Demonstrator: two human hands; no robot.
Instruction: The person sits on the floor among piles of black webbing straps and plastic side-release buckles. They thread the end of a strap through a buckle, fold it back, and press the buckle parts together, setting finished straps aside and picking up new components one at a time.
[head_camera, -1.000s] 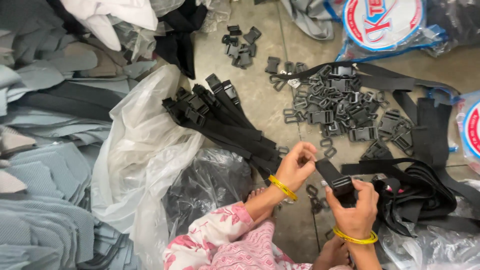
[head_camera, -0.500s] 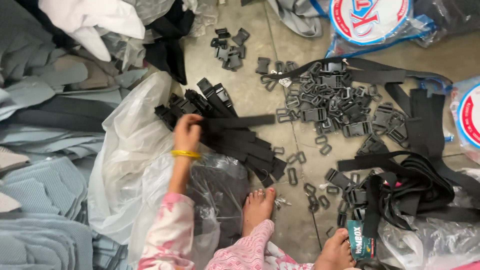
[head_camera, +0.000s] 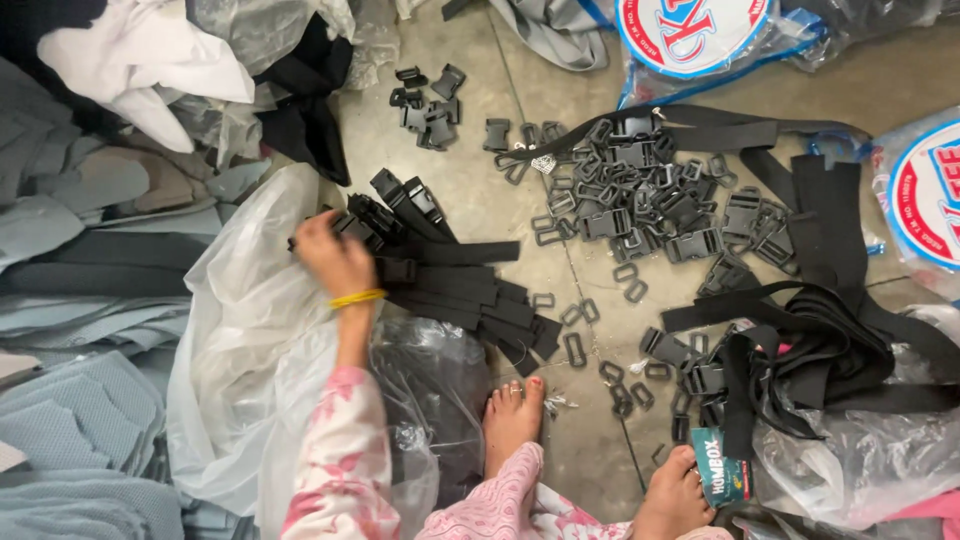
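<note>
Resting on strap pile (head_camera: 450, 280), left hand (head_camera: 335, 260)

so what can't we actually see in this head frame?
- Right hand: not in view; nothing shows where it is.
- Left hand: fingertips hidden among the strap stack, so its grip cannot be told.
- Strap stack: its left end is hidden by the hand and the clear bag.
- Buckle pile: pieces overlap, too small to count.
- Small box: partly hidden behind a foot.
</note>
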